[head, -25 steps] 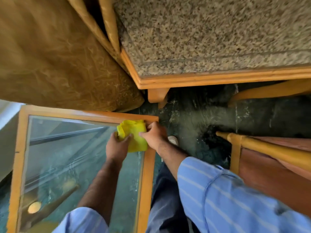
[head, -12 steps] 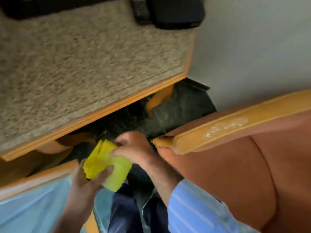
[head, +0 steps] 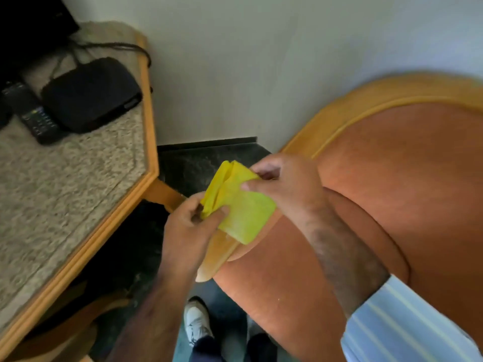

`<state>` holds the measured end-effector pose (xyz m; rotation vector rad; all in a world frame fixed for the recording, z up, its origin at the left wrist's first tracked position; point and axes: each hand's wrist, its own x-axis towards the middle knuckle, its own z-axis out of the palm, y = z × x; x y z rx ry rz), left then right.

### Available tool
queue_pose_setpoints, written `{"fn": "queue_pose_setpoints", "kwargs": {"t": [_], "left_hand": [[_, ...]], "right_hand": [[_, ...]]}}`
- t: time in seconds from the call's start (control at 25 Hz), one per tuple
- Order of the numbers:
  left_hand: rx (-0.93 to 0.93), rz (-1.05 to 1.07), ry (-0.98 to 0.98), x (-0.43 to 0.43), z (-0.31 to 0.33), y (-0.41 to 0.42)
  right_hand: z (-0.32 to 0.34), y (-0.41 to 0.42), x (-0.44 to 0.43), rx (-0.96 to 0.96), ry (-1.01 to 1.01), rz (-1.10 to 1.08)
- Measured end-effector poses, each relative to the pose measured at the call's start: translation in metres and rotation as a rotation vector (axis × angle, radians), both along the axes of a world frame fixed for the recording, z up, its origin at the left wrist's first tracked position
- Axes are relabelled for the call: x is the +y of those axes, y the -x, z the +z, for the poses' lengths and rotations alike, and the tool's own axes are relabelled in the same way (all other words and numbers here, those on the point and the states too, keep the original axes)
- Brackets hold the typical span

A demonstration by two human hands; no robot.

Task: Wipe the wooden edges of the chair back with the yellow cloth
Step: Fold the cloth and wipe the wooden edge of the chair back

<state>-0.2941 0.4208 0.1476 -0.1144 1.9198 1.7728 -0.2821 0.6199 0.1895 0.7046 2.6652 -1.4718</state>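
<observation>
No text, label, brand or number can be read here. The remote control (head: 31,114) on the granite-topped table (head: 78,178) carries rows of small buttons, but their markings are too blurred to make out. The black set-top box (head: 91,94) beside it shows no legible lettering.
</observation>
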Motion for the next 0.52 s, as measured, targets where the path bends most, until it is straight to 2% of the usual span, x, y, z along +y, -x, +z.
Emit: {"fn": "queue_pose_setpoints", "kwargs": {"t": [0.12,0.28,0.36,0.44,0.52], "left_hand": [[0.072,-0.036,0.095,0.052,-0.011,0.016],[0.238,-0.109,0.344,0.096,-0.033,0.029],[0.284,-0.173,0.472,0.103,-0.043,0.029],[0.394,-0.246,0.603,0.103,-0.048,0.030],[0.674,-0.342,0.624,0.101,-0.054,0.031]], "right_hand": [[-0.016,-0.003,0.040,0.086,-0.057,-0.100],[-0.040,-0.001,0.075,0.145,-0.226,-0.025],[-0.052,0.000,0.087,0.152,-0.457,0.053],[-0.059,0.006,0.107,0.181,-0.792,0.154],[-0.063,0.016,0.135,0.204,-1.046,0.251]]}}
